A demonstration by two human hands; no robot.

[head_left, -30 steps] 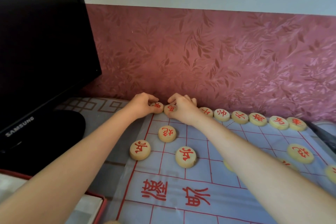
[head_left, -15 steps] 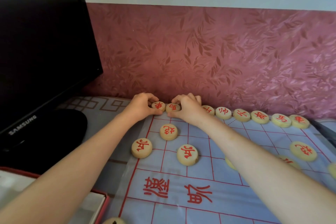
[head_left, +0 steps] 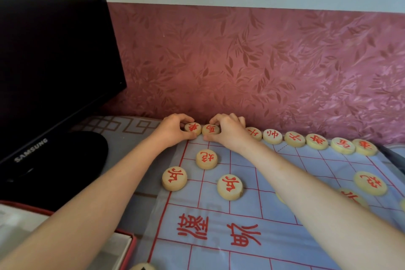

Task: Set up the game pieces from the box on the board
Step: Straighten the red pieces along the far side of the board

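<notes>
We found the board (head_left: 285, 215), a pale blue sheet ruled in red, lying flat on the table against the patterned wall, with a row of round wooden pieces along its far edge. The left hand (head_left: 173, 129) was at the far left corner, thumb and fingers curled closed around the corner piece (head_left: 192, 127), which rested on the board. Just beside it, touching or nearly so, the second piece (head_left: 210, 130) was pinched the same way by the right hand (head_left: 228, 131), thumb on the near edge and fingers over the far edge. Three more pieces lay free nearer us: one (head_left: 206, 159) below the held pair, and two (head_left: 174, 178) (head_left: 230, 187) on the next row. The box (head_left: 122, 245), red-rimmed, sat at the lower left beneath the left forearm. A dark monitor (head_left: 54, 50) stood to the left.
</notes>
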